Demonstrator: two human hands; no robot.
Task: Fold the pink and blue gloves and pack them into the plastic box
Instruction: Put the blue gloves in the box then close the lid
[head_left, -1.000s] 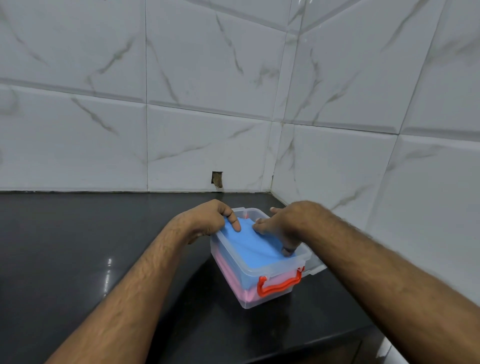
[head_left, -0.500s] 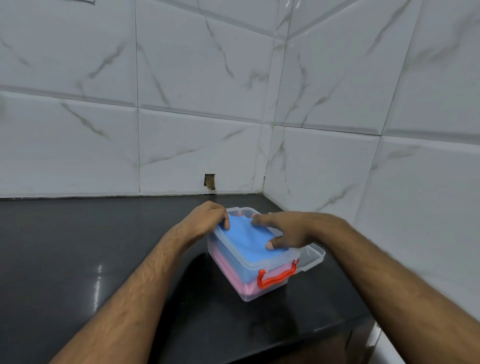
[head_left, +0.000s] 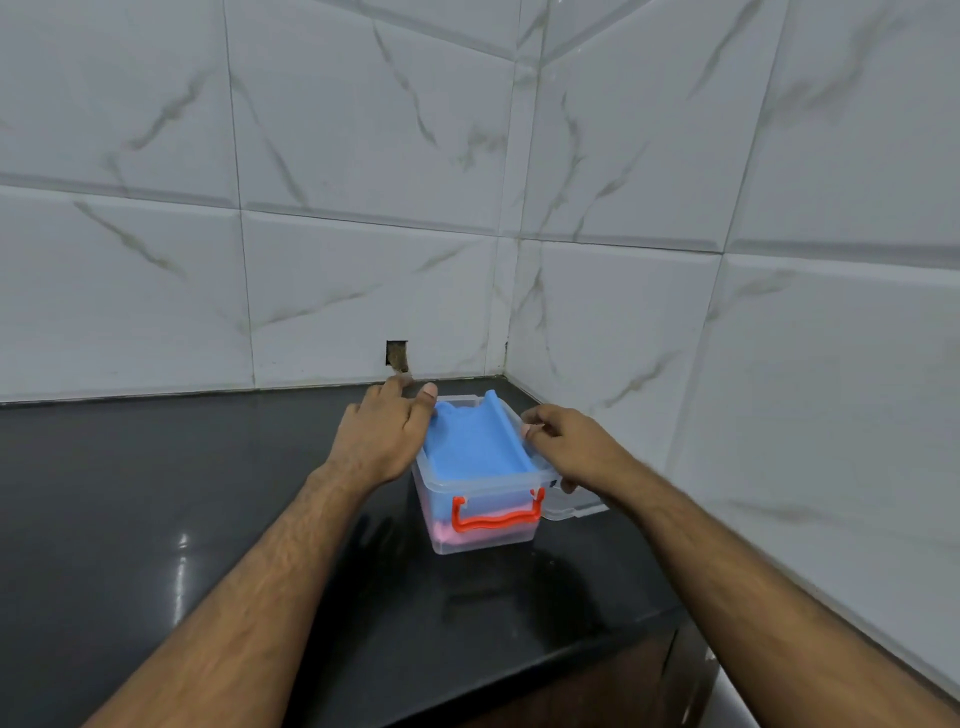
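Beneath blue glove (head_left: 475, 447), pink glove (head_left: 451, 531) half-hidden

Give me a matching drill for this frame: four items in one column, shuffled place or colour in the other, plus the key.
Items:
1. blue glove
2. pink glove
3. box handle
4. lid

States:
A. orange-red, on the near end wall
B. bottom layer in the plastic box
C. clear, on the counter right of the box
D. top layer, right edge sticking up at the rim

Pairs: 1-D, 2-B, 3-A, 4-C
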